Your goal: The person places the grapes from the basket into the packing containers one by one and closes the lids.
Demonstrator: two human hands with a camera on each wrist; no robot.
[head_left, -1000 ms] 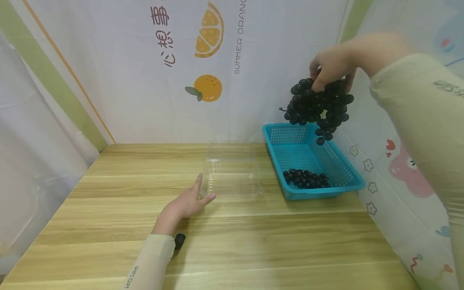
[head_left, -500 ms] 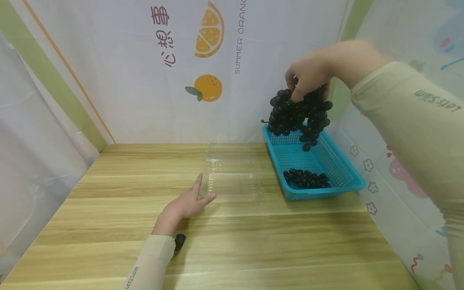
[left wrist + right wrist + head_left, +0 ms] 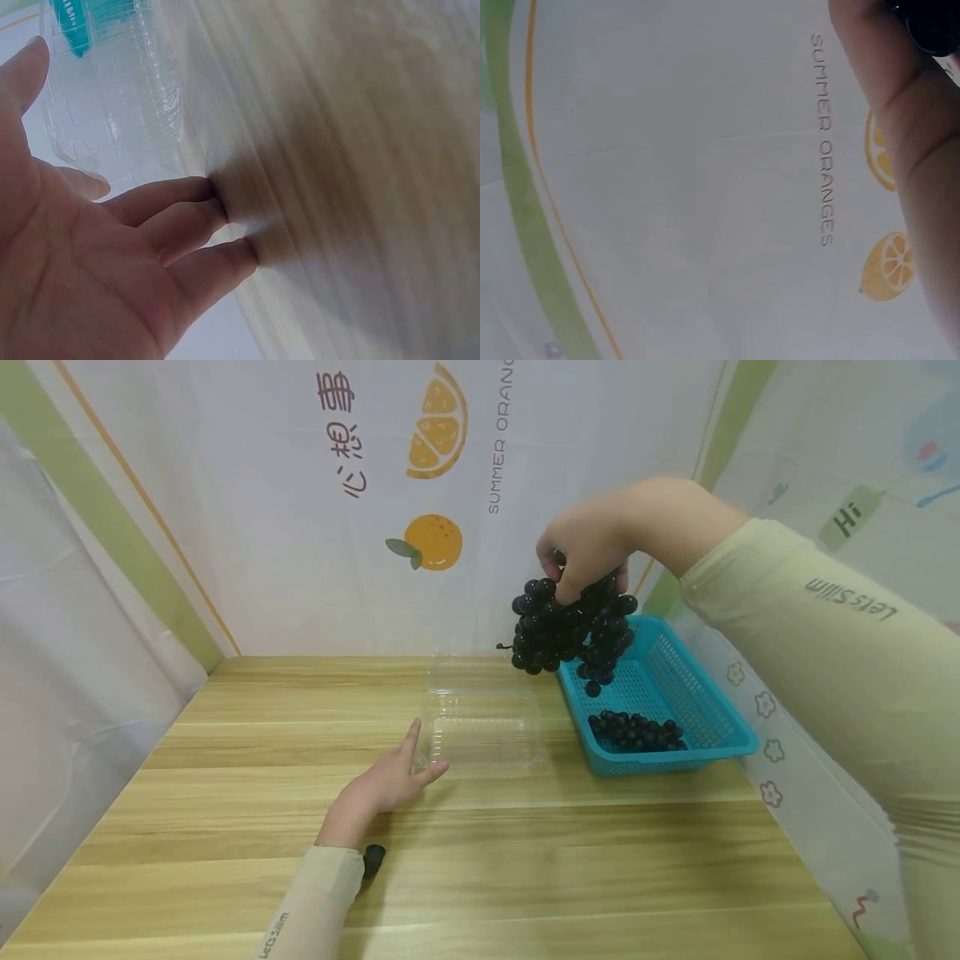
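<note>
A large bunch of dark grapes hangs from my right hand, whose fingers pinch it from above, in the air between the clear container and the blue basket. The clear plastic container lies with its lid folded back on the table. My left hand rests at its left front corner, thumb and index finger spread. In the left wrist view, fingertips of the left hand touch the wood beside the container. A corner of grapes shows in the right wrist view.
The blue basket stands at the right, with a smaller bunch of dark grapes near its front. A small black object is beside the left wrist. A printed curtain hangs behind the wooden table.
My right hand has carried the large bunch leftward and lower, from above the basket toward the clear container. My left hand has stayed in place.
</note>
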